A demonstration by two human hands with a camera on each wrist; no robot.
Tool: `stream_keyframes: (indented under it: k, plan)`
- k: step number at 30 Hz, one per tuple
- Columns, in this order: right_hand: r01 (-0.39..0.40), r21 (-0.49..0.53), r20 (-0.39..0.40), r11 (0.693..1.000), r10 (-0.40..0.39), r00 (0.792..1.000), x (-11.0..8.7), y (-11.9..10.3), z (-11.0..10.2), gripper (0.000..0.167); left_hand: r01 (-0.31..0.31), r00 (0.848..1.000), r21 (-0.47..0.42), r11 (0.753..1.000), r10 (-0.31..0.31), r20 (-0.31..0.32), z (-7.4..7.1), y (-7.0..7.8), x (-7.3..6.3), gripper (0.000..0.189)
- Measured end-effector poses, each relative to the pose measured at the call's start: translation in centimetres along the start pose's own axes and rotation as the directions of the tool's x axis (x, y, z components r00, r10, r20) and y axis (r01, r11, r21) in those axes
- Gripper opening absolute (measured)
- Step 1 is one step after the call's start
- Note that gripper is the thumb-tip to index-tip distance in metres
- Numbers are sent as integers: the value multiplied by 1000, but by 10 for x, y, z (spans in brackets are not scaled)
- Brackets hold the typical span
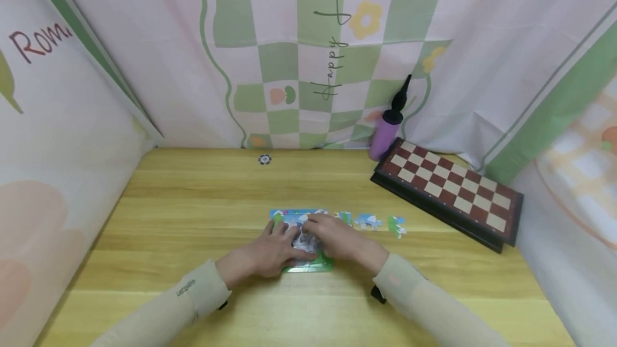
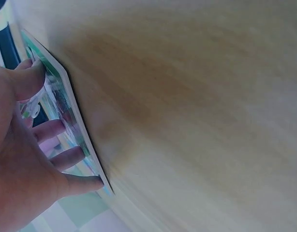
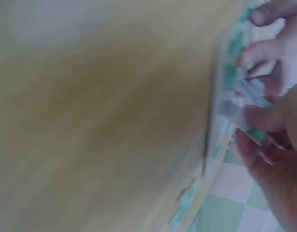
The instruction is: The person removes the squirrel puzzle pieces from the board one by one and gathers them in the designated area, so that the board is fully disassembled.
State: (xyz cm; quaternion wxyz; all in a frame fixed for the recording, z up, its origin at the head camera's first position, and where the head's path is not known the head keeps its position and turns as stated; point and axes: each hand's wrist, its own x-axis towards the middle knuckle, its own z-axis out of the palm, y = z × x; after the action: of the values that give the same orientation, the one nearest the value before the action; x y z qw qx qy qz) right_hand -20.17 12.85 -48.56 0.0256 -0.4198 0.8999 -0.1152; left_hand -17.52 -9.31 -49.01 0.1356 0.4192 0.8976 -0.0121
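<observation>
A jigsaw puzzle board (image 1: 310, 266) with a green and blue picture lies flat on the table, partly hidden under both hands. Spread over its left side, the left hand (image 1: 271, 251) rests on the picture; the left wrist view shows its fingers (image 2: 68, 158) extended across the surface. Over the upper right part is the right hand (image 1: 339, 237), and in the right wrist view its thumb and finger pinch a small puzzle piece (image 3: 257, 135), somewhat blurred. Just right of the board lie loose puzzle pieces (image 1: 368, 221), one of them green and white (image 1: 396, 226).
A folded chessboard case (image 1: 448, 191) stands at the right of the wooden table (image 1: 193, 202). Behind it, a purple hand pump (image 1: 384, 135) leans near the curtain (image 1: 279, 68). A black and white chip (image 1: 264, 159) lies toward the back edge.
</observation>
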Motion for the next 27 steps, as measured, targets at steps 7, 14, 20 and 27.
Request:
stream_keyframes:
  k: [7,14,20,27]
  plan:
    - [-65,122,110,990,51,993,4,2,-4,38,5,1000,-11,1000,-6,-11,2,1,2,45]
    - [-52,126,112,991,38,993,4,3,-5,39,21,998,-1,1000,-21,-63,5,1,7,53]
    - [-54,137,117,989,38,992,4,3,-6,40,35,998,-16,999,-35,-42,5,0,7,51]
    - [-33,106,108,994,21,994,5,2,-5,42,34,999,-29,999,-35,-25,3,1,4,51]
